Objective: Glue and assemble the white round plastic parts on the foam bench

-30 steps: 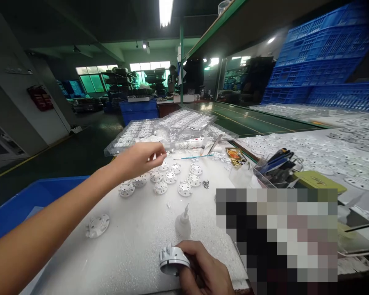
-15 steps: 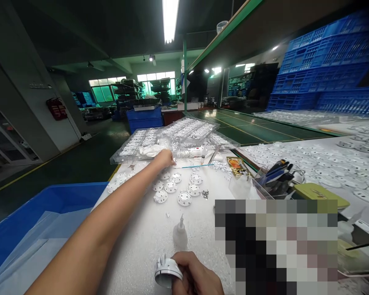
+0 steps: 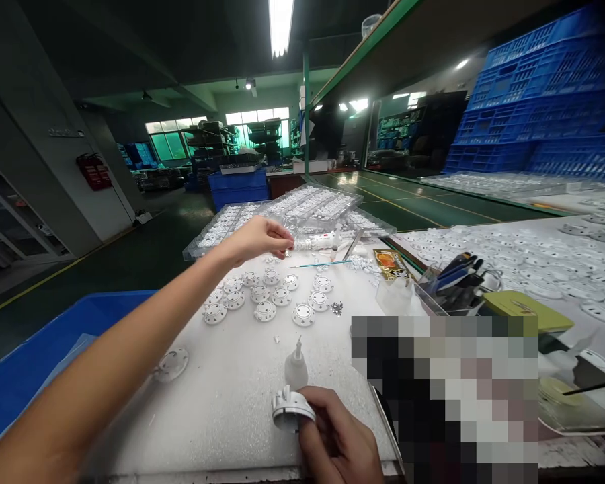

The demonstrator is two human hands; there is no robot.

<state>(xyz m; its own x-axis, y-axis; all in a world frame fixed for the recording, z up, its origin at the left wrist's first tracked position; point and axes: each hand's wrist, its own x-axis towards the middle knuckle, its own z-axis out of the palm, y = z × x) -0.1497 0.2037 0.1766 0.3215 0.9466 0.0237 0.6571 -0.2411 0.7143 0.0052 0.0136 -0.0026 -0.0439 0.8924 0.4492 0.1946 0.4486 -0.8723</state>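
My right hand (image 3: 340, 437) pinches a white ring-shaped part (image 3: 291, 409) near the front of the white work surface (image 3: 222, 396). Just behind that part stands a small translucent bottle (image 3: 296, 366) with a narrow tip. My left hand (image 3: 267, 240) is stretched far forward with its fingertips closed together, above the surface near the clear trays; what it may hold is too small to name. Below it lie several round white discs (image 3: 265, 310) and a small pile of metal bits (image 3: 337, 308). Another disc (image 3: 173, 364) lies beside my left forearm.
Clear trays (image 3: 312, 205) of small white parts are piled at the back. A thin blue stick (image 3: 323, 263) lies before them. To the right are a holder with dark tools (image 3: 456, 286), a yellow-green tin (image 3: 527, 310) and a blurred-out patch. A blue bin (image 3: 131, 309) is at the left.
My left hand has risen and drawn slightly left, off the trays' front edge. My right hand and the ring-shaped part have shifted up and right. More discs show beside my left arm.
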